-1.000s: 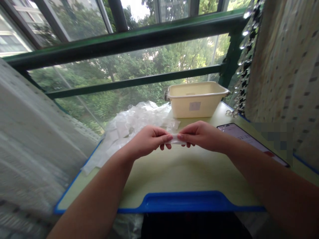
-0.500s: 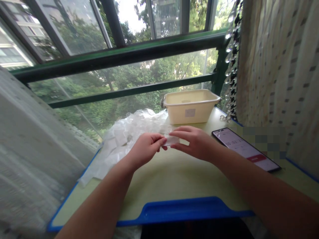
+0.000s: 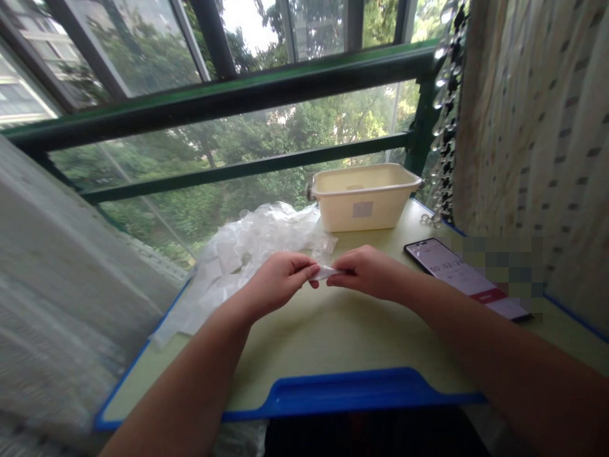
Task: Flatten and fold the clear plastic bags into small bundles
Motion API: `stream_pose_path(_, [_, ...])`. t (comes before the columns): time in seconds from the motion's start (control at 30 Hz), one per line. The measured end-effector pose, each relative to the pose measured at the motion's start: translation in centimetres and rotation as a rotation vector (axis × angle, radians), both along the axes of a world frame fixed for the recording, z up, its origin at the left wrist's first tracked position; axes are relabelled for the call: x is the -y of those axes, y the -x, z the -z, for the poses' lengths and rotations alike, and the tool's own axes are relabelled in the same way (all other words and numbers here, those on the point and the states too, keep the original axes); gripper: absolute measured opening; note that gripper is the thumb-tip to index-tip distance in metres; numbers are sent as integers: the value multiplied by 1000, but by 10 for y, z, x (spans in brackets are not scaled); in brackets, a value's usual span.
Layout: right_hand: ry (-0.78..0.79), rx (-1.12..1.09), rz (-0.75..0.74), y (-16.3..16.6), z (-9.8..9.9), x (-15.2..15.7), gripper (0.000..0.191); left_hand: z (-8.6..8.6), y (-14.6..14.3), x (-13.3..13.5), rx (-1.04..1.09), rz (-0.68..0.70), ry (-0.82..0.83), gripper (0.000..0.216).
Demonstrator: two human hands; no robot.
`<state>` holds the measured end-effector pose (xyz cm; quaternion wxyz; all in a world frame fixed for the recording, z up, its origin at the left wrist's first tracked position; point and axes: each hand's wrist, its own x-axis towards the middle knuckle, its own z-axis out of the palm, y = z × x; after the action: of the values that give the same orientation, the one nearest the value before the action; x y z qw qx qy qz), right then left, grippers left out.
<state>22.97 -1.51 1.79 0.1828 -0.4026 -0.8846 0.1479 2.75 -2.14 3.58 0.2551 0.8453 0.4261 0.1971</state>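
Since half a second ago, the spread fingers of the right hand have been brought together on a small white piece, whose other end is pinched by the left hand. It is held above the bench, near a cream tub. The tub's floor is hidden; its contents cannot be told. Beside it, clear plastic is heaped.
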Motion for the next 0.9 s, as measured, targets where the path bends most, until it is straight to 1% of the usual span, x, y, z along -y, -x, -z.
stream_pose_path(0.13, [249,-157,-26,-2,-4,3,40,-1,-1,1,24,6,-38,30])
stream_pose_path(0.27, [416,-321,-37,-3,-5,4,37,-4,-1,2,46,38,12,30])
stream_pose_path(0.5, [584,-412,-16,-3,-1,0,34,-5,3,0,-5,-1,43,35])
stream_pose_path(0.73, [733,-523,3,-3,-4,1,35,-5,6,-1,-17,-58,88,36])
stream_pose_path(0.8, [753,-535,-10,-4,-5,1,34,-6,7,-1,-25,-66,117,38])
stream_pose_path(0.9, [726,-475,-20,-5,-5,2,31,-6,7,-1,-40,-61,202,39])
